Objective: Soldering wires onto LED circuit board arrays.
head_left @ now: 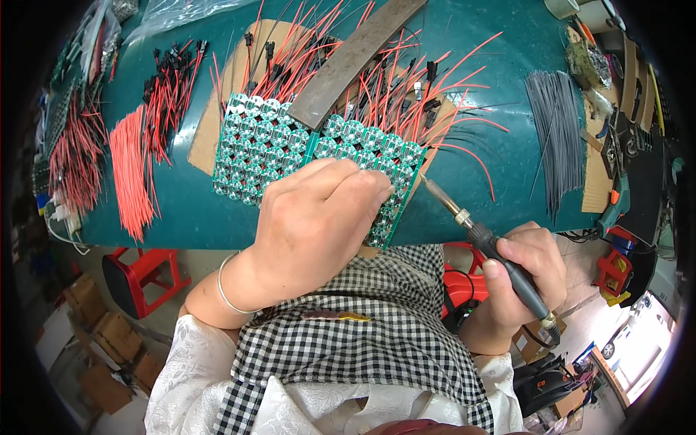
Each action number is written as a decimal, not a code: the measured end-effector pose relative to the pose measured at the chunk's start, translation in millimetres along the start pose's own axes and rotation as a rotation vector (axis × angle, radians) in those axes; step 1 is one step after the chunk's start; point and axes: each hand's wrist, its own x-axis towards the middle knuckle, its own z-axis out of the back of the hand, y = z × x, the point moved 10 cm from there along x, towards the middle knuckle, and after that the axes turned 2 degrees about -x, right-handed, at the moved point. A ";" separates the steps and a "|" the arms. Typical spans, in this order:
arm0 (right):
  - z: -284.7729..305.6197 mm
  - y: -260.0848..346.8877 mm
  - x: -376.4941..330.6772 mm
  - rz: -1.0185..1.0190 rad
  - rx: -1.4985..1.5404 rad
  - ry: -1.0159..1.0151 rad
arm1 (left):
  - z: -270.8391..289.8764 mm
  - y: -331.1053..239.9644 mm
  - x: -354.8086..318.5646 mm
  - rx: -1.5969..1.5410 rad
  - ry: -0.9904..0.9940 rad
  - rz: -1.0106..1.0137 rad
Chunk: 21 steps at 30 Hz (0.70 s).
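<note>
Green PCBs; silvery-wht, in rows

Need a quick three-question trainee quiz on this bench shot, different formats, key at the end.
1. Which hand holds the soldering iron?
2. True or false: in this view, the metal bar overlaps the circuit boards.
3. What colour is the wire bundle farthest right? a) red b) yellow c) grey

Key:
1. The right hand.
2. True.
3. c

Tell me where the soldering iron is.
In the head view, the soldering iron is in the right hand, its tip beside the green boards' right edge.
</note>
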 end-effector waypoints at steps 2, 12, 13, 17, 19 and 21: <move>0.1 -1.9 2.0 0.006 -0.001 0.004 | -0.4 -0.8 2.3 0.003 -0.018 -0.010; -7.8 -4.9 11.6 0.011 0.005 0.058 | -9.4 1.9 7.6 0.011 0.018 -0.027; -9.2 -4.9 12.2 0.009 0.005 0.063 | -10.3 2.6 8.0 0.016 0.030 -0.021; -15.6 0.5 15.4 0.012 -0.019 0.090 | -14.3 5.9 7.7 0.024 0.039 -0.018; -16.1 3.2 16.9 0.024 -0.034 0.101 | -15.6 6.4 7.9 0.023 0.038 -0.023; -15.2 4.7 17.6 0.041 -0.040 0.103 | -16.8 6.2 9.4 0.021 0.049 -0.024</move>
